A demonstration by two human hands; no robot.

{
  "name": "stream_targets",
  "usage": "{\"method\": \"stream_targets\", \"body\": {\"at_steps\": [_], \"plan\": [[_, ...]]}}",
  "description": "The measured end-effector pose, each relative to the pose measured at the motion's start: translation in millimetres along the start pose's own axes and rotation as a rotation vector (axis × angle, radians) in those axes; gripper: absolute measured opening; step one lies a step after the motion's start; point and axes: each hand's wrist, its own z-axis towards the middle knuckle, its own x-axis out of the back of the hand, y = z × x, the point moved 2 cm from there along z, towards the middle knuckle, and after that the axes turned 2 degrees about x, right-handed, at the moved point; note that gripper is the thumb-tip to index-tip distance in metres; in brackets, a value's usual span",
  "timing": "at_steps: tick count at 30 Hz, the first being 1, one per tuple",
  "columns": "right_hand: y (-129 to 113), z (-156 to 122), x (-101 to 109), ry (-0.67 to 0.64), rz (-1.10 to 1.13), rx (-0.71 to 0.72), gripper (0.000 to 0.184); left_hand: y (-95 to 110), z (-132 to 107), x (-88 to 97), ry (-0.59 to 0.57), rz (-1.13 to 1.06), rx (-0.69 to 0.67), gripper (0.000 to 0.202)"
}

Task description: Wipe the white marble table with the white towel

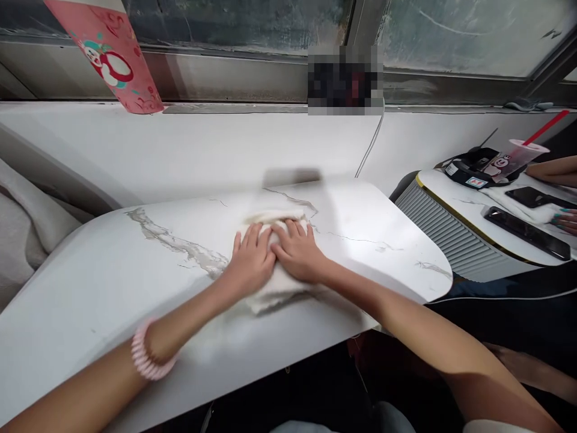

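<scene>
A white cloth [279,288] lies on the marble-patterned white table [171,300], partly hidden under my hands and slightly blurred. My left hand [252,258] rests on the cloth's left part, palm down with fingers stretched out and a little apart. Beside it, my right hand [297,249] presses on the right part, also flat with its fingers spread. The two hands touch or nearly touch at the thumbs. A pink coiled band [151,355] circles my left wrist.
A pink cartoon cup [112,66] stands on the window ledge. On a second table at right are a black headset-like device [469,171], a cup with red straw [518,159] and two phones, near another person's hand [568,220]. Grey fabric [22,216] borders the left.
</scene>
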Motion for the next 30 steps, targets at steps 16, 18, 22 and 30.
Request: {"method": "stream_targets", "body": {"at_steps": [16,18,22,30], "plan": [[71.7,142.8,21.4,0.168,0.043,0.021,0.044,-19.9,159.2,-4.4,0.241,0.036,0.067,0.046],[73.8,142.1,22.9,0.163,0.042,0.032,0.045,-16.9,158.9,-6.3,0.25,0.071,0.074,0.048],[73.2,133.0,21.2,0.177,0.032,0.037,0.046,-10.2,149.5,-9.7,0.253,0.091,0.064,0.05],[76.8,75.3,21.5,0.153,-0.018,-0.032,0.048,29.7,109.2,-14.4,0.206,0.028,0.025,0.051]]}}
